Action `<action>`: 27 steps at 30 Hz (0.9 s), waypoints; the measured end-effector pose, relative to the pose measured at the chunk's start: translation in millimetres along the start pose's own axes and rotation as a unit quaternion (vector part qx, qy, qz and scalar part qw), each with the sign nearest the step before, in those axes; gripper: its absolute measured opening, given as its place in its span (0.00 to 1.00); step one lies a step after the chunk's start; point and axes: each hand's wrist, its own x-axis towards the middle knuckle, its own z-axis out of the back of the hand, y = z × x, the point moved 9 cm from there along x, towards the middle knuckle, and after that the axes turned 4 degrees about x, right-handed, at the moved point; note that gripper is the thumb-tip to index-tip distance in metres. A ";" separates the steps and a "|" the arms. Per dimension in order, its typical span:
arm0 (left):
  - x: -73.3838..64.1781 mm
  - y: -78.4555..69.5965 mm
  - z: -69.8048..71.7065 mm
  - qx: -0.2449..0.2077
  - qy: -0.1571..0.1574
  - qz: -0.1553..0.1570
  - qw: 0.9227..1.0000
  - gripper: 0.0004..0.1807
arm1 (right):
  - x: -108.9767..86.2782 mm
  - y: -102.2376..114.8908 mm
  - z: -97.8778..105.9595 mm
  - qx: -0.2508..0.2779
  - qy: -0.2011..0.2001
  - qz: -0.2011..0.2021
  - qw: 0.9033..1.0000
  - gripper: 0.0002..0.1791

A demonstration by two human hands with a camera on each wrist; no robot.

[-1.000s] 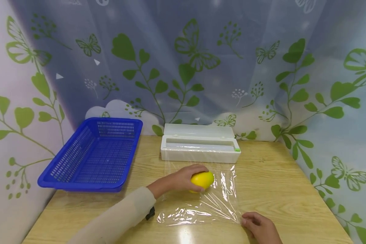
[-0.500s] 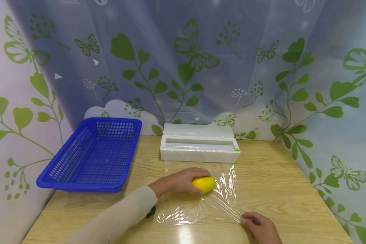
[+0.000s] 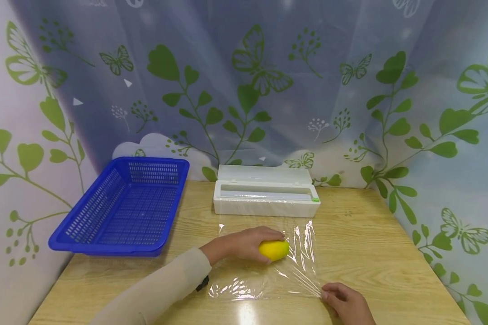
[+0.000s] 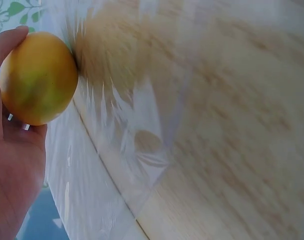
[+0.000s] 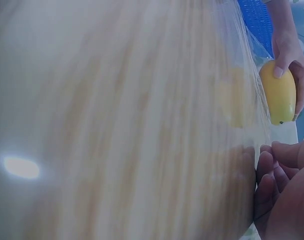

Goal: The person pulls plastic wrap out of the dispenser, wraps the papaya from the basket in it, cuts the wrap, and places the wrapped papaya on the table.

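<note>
My left hand [image 3: 248, 243] grips a yellow mango [image 3: 274, 251] with a greenish end, fingers over its top and thumb on the near side. The mango lies on its side over a sheet of cling film [image 3: 244, 286] spread on the table. In the left wrist view, the mango [image 4: 41, 82] sits between thumb and fingers, close against the shiny film. My right hand [image 3: 347, 301] pinches the film's near right corner between thumb and fingertips, and taut creases run from there towards the mango. The right wrist view shows that pinch at the film's edge.
Behind the mango stands a white cling film box [image 3: 266, 207], lid raised, a roll inside and the film drawn out over its front. A blue plastic basket [image 3: 105, 247] stands on the left of the wooden table [image 3: 374, 243]. A patterned curtain [image 3: 325, 90] hangs behind.
My left hand and the mango have shifted slightly to the right and nearer. The film's creases have changed, while my right hand keeps its pinch at the corner.
</note>
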 end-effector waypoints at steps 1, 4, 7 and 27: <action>0.0 -0.2 -0.1 -0.001 0.000 0.000 1.000 0.41 | 0.1 0.1 -0.2 -0.001 0.001 0.001 1.000 0.12; -0.3 -0.3 0.8 -0.007 -0.004 0.001 1.000 0.41 | 0.1 -0.1 -0.4 -0.002 0.001 0.001 1.000 0.13; -0.6 -0.4 1.1 -0.013 -0.005 0.001 1.000 0.41 | -0.3 -0.3 -0.3 -0.001 -0.001 0.003 1.000 0.13; -47.8 -12.7 40.0 -0.073 -0.121 0.046 0.989 0.39 | 0.2 -0.8 -0.7 0.004 0.004 -0.003 1.000 0.11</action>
